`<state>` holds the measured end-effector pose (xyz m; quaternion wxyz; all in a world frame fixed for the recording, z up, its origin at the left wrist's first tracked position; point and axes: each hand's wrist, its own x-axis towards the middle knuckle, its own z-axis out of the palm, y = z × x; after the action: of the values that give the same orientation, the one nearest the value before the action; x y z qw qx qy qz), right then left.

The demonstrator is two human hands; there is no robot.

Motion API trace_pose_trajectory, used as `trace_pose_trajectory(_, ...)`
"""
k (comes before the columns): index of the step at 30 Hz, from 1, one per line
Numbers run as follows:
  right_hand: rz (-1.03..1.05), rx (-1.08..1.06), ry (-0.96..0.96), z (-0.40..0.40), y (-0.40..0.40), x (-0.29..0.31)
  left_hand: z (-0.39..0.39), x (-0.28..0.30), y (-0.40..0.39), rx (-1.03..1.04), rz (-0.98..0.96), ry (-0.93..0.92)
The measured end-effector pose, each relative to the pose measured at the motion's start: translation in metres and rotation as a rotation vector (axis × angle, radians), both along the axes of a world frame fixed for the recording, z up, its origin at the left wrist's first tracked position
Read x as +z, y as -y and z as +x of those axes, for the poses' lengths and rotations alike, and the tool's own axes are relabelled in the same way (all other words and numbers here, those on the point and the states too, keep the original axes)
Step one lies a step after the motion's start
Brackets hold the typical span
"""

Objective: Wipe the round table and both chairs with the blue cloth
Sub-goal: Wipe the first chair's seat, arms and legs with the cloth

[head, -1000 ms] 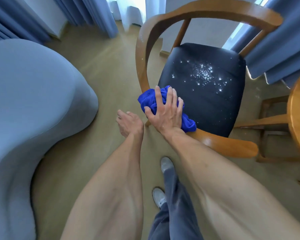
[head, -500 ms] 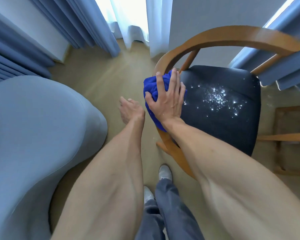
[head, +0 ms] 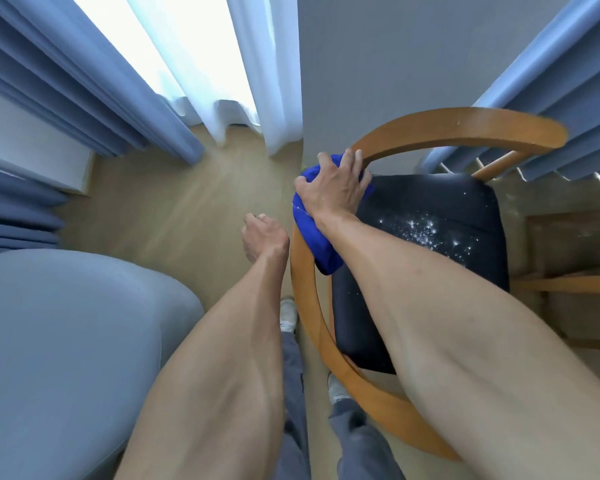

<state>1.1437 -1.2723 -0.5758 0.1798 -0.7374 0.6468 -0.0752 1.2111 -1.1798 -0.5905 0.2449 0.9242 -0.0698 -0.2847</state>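
Our right hand [head: 333,190] grips the bunched blue cloth [head: 312,233] against the chair [head: 447,128]'s curved wooden armrest to wipe it; our left hand [head: 262,239] hangs idle, seemingly loosely curled, empty.

The blue cloth [head: 313,237] was gripped by the right hand [head: 333,190] and pressed against the curved wooden rail [head: 430,128] of the chair [head: 465,202]; fingers [head: 352,161] were curled over the rail where it bends; the dark seat [head: 430,258] was speckled with white specks [head: 426,230]; the left hand [head: 262,237] was held loosely curled above the floor [head: 187,216], holding nothing; a grey-blue armchair [head: 66,341] was seen at lower left; blue curtains [head: 84,81] hung beyond; another wooden piece [head: 568,282] stood at right.
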Motion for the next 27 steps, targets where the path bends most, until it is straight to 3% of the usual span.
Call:
trace_pose_trajectory(3, -0.015, -0.150, 0.005, 0.009, 0.024, -0.014, 0.011, -0.020, 0.035, -0.070, 0.028, -0.039)
trace_pose_trajectory(8, -0.072, -0.167, -0.181, 0.016, 0.070, -0.027, 0.019, -0.047, 0.081, -0.171, 0.051, -0.121)
trace_pose_trajectory(13, -0.253, -0.226, -0.122, -0.001, 0.096, -0.039, 0.020, -0.056, 0.116, -0.324, 0.124, -0.115)
trace_pose_trajectory(20, -0.298, -0.071, -0.126, -0.027, 0.126, -0.036, 0.009, -0.048, 0.184, -0.512, 0.145, -0.075)
trace_pose_trajectory(27, -0.244, -0.130, -0.150, -0.053, 0.162, -0.032, -0.016, -0.034, 0.215, -0.554, 0.130, 0.021)
